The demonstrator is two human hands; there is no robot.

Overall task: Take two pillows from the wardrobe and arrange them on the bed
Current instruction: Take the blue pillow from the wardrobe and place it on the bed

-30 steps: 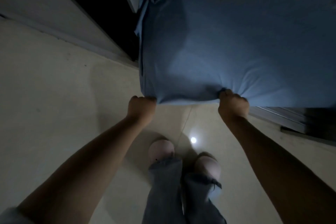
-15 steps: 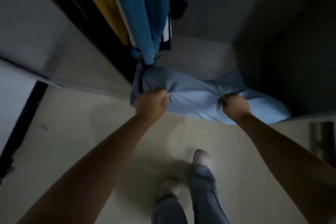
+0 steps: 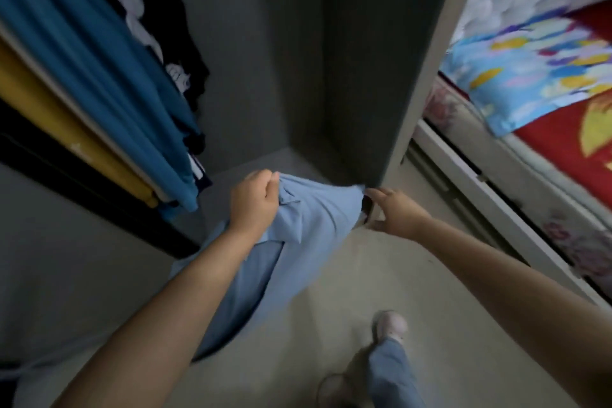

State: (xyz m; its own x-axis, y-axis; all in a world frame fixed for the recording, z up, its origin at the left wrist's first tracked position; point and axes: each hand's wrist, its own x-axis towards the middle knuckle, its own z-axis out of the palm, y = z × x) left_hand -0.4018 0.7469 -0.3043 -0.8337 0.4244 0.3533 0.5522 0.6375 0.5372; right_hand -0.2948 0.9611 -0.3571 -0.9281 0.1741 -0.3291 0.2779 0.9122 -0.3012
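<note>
Left hand (image 3: 255, 202) makes the main grip: fingers curled tight into a bunched fistful of the pale blue pillow (image 3: 308, 235) at its upper edge, cloth gathered into radiating creases under the knuckles. Right hand (image 3: 394, 212) sits at the pillow's far corner, fingers half spread; the fingertips meet the corner point of the cover, but whether they pinch it or only touch it I cannot tell. Pillow hangs out of the wardrobe (image 3: 347, 76) mouth, above the floor (image 3: 397, 291), its lower body sagging down and back beneath the left forearm. Judged light and very soft: it droops and folds from a single fist hold, with no stiffness along any edge. Cover looks like smooth matte cotton, loose over the filling, so a pinch of cover alone would likely slide on the stuffing; better to take a deep handful of both cover and fill, or hold two opposite corners to keep it flat. Nothing fragile, not slippery. Outward: wardrobe interior is flat grey panels, hard and plain. Hanging clothes (image 3: 109, 99) at left, teal, mustard and a black printed shirt, drape in long soft folds. At right, the bed (image 3: 496, 202) with a pale hard frame, a floral mattress side, red sheet and a bright patterned cloth, blurred.
</note>
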